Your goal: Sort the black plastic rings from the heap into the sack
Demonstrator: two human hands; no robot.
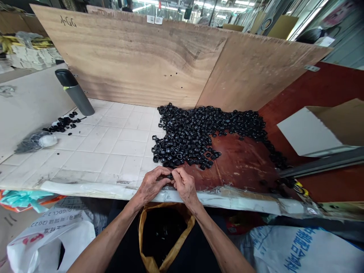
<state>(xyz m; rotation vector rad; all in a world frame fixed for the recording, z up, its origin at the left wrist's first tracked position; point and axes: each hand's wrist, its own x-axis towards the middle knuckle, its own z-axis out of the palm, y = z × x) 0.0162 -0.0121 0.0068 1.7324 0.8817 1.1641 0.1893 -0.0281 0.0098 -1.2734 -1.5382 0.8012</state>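
Note:
At the table's front edge my left hand [153,184] and my right hand [184,185] meet, fingertips together. Between them they pinch a small black ring-shaped part [170,176], mostly covered by the fingers. Just beyond the hands spreads a large heap of similar black parts [184,136], reaching back to the wooden board. Below my wrists a yellow-rimmed sack [142,242] gapes open, dark inside with a few small glints.
A grey bottle [78,96] stands at the left, near loose black pieces [64,123] and a clear plastic bag [35,141]. Plywood boards [136,57] wall off the back. A cardboard box [309,131] and a metal bar [324,161] are at the right.

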